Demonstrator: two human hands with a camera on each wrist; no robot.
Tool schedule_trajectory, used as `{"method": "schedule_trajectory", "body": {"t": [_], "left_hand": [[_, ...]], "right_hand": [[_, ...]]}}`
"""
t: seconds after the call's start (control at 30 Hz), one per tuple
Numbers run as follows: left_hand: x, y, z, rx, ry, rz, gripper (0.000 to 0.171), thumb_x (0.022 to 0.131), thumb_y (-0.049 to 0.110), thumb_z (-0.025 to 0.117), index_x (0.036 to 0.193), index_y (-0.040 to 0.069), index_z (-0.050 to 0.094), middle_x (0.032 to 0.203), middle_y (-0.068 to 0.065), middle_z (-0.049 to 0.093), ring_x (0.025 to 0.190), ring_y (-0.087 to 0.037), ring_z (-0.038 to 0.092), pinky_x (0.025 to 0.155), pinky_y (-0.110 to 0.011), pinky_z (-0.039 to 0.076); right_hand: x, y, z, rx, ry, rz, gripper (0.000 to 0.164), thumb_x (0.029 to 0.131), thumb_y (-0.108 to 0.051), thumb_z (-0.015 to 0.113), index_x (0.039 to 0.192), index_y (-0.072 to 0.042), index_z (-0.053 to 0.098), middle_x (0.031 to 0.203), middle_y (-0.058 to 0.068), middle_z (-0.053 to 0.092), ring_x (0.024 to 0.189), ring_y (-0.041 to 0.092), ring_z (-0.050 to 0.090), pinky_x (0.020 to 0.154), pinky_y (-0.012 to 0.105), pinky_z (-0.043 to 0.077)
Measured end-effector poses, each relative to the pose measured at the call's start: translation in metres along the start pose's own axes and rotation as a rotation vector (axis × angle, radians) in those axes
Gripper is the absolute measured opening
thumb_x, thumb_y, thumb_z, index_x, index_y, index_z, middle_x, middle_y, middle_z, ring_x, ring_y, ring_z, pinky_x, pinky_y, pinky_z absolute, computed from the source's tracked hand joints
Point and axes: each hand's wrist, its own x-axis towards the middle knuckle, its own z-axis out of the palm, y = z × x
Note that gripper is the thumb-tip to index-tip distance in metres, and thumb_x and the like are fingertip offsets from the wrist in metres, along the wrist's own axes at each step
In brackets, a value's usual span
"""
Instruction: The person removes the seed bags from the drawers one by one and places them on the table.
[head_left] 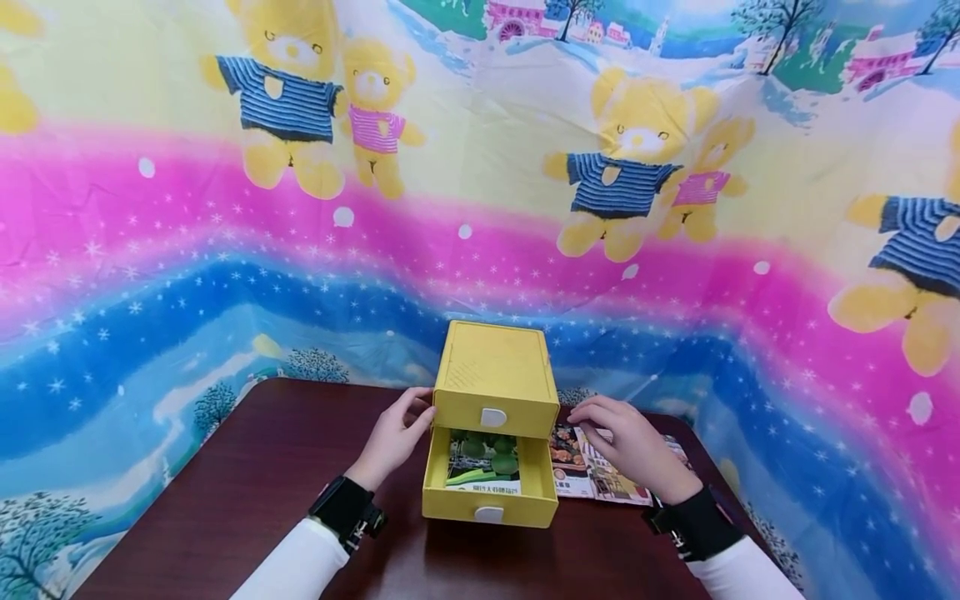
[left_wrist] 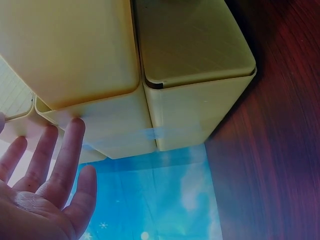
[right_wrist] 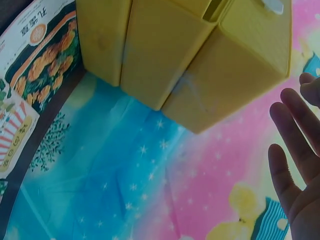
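Observation:
A yellow drawer box (head_left: 495,358) with white pull tabs stands on the table. Below its upper drawer, one drawer (head_left: 491,504) is pulled out toward me. Inside that drawer lies a printed packet (head_left: 480,477) with a picture of round green vegetables. At the box's left side is my left hand (head_left: 393,437), its fingertips right at the upper drawer's edge; the left wrist view shows these fingers (left_wrist: 70,150) extended beside the wall. My right hand (head_left: 633,446) hovers off the box's right side with loosely bent fingers, holding nothing.
Several printed packets (head_left: 618,483) lie on the dark red-brown table (head_left: 285,483) to the right of the box, under my right hand. A curtain (head_left: 465,167) printed with bears and snow hangs close behind the table.

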Motion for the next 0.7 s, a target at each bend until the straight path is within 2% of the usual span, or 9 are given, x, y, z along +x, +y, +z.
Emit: {"method": "schedule_trajectory", "body": {"t": [0.13, 0.3, 0.53, 0.7], "left_hand": [[0.0, 0.0, 0.0, 0.006, 0.004, -0.002, 0.037, 0.105, 0.026, 0.06, 0.141, 0.021, 0.056, 0.11, -0.006, 0.066, 0.097, -0.031, 0.068, 0.079, -0.034, 0.054], [0.0, 0.0, 0.0, 0.009, 0.004, -0.005, 0.037, 0.104, 0.027, 0.06, 0.141, 0.021, 0.057, 0.11, -0.006, 0.067, 0.093, -0.02, 0.068, 0.079, -0.034, 0.055], [0.0, 0.001, 0.0, 0.017, 0.001, -0.011, 0.038, 0.105, 0.027, 0.06, 0.142, 0.022, 0.056, 0.111, -0.006, 0.067, 0.094, -0.021, 0.068, 0.079, -0.034, 0.055], [0.0, 0.0, 0.0, 0.026, 0.005, -0.01, 0.038, 0.104, 0.028, 0.06, 0.142, 0.022, 0.056, 0.11, -0.006, 0.067, 0.092, -0.019, 0.068, 0.079, -0.034, 0.055]], "right_hand": [[0.004, -0.008, 0.006, 0.005, -0.021, -0.012, 0.029, 0.089, -0.002, 0.077, 0.109, -0.022, 0.072, 0.112, -0.009, 0.068, 0.105, 0.012, 0.066, 0.085, 0.034, 0.057], [0.011, -0.02, 0.014, 0.023, -0.054, -0.05, 0.027, 0.087, -0.003, 0.079, 0.109, -0.017, 0.073, 0.112, -0.009, 0.068, 0.107, 0.012, 0.066, 0.087, 0.035, 0.057], [0.019, -0.029, 0.03, -0.003, -0.079, -0.131, 0.027, 0.088, -0.004, 0.079, 0.109, -0.018, 0.073, 0.112, -0.008, 0.068, 0.106, 0.014, 0.065, 0.09, 0.035, 0.056], [0.025, -0.033, 0.043, 0.024, -0.134, -0.192, 0.029, 0.089, -0.002, 0.077, 0.112, -0.019, 0.073, 0.115, -0.007, 0.068, 0.106, 0.012, 0.065, 0.091, 0.034, 0.055]]}}
